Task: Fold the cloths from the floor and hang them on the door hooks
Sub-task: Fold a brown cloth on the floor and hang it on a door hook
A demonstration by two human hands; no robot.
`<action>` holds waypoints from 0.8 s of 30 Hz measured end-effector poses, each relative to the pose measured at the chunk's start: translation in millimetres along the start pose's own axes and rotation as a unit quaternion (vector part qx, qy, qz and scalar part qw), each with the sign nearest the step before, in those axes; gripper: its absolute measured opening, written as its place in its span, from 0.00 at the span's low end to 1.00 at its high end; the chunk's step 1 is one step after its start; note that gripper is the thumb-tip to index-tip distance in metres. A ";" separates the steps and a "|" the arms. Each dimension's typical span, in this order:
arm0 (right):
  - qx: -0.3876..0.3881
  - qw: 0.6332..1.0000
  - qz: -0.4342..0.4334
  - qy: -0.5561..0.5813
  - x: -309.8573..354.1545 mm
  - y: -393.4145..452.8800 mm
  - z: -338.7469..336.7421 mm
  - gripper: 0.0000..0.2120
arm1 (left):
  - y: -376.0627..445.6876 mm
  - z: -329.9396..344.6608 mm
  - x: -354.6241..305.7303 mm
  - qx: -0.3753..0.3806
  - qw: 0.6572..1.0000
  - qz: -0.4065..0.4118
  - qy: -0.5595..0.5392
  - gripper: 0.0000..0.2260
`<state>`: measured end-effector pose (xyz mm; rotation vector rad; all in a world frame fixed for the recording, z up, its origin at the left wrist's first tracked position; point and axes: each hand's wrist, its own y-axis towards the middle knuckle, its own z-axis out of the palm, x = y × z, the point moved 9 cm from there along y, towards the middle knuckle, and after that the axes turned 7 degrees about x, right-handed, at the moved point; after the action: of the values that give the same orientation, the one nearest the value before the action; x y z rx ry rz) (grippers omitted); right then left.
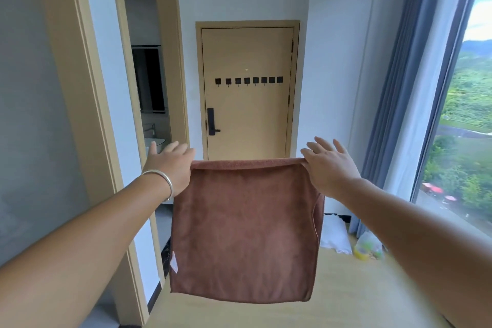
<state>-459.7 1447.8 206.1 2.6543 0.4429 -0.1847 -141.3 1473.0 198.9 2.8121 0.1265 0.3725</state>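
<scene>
A brown cloth (245, 229), folded double, hangs in the air in front of me with a small white label at its lower left. My left hand (170, 165), with a silver bangle on the wrist, pinches its top left corner. At the top right corner my right hand (330, 165) grips it, with the other fingers spread forward. Straight ahead is a tan door (247, 120) with a row of several small black hooks (249, 80), all bare. The door stands well beyond the cloth.
A black handle with lock (211, 122) sits on the door's left side. An open doorway (151, 104) at the left shows a sink. A white bag (335, 234) and a clear bag with yellow-green contents (368, 246) lie on the floor by the blue curtain (399, 104). A large window fills the right.
</scene>
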 end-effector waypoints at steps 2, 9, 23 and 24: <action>-0.007 1.000 -0.001 0.016 -3.3 22.8 12.7 0.19 | 20.1 9.1 -0.2 -0.007 1.000 -0.009 0.008 0.23; -0.012 0.998 -0.029 0.048 -28.0 108.5 67.2 0.18 | 104.2 39.7 -8.5 0.033 0.999 -0.037 -0.005 0.22; -0.016 0.997 -0.058 0.056 -74.3 275.4 126.5 0.19 | 260.6 83.8 -14.0 0.055 0.994 -0.073 -0.056 0.14; -0.015 0.997 -0.056 0.057 -73.5 287.3 132.2 0.19 | 272.5 88.2 -11.7 0.054 0.995 -0.070 -0.054 0.14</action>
<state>-439.6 1124.0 218.0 2.6221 0.6271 -0.0597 -116.1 1187.5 198.3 2.8998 0.3287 0.1872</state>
